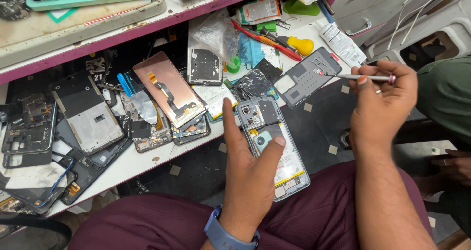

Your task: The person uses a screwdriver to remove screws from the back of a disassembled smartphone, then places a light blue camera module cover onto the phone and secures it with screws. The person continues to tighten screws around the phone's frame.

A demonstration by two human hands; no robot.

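Opened phone (pixel 273 142) is lying at centre frame, its upper end on the table edge (pixel 128 167), its lower end hanging out over the lap. Back cover is off, with camera block, black shield plate and battery area all exposed.

Handling, as I judge it: light, stiff frame, but the exposed board and thin ribbon cables look fragile, and the edges look smooth and slippery. Best gripped by the long side rails, not the open face.

Left hand (pixel 250 174) is sitting half open: thumb tip is pressing on the phone near the round camera ring, index finger is pointing up along its left rail, other fingers hidden behind the palm. It's pinning rather than gripping.

Right hand (pixel 382 105) is hovering at upper right, fingers closed in a pinch around a thin screwdriver (pixel 363 77), whose tip is pointing left toward a grey phone back cover (pixel 306 76) lying on the table.

Loose screens, frames and boards are crowding the left of the frame.
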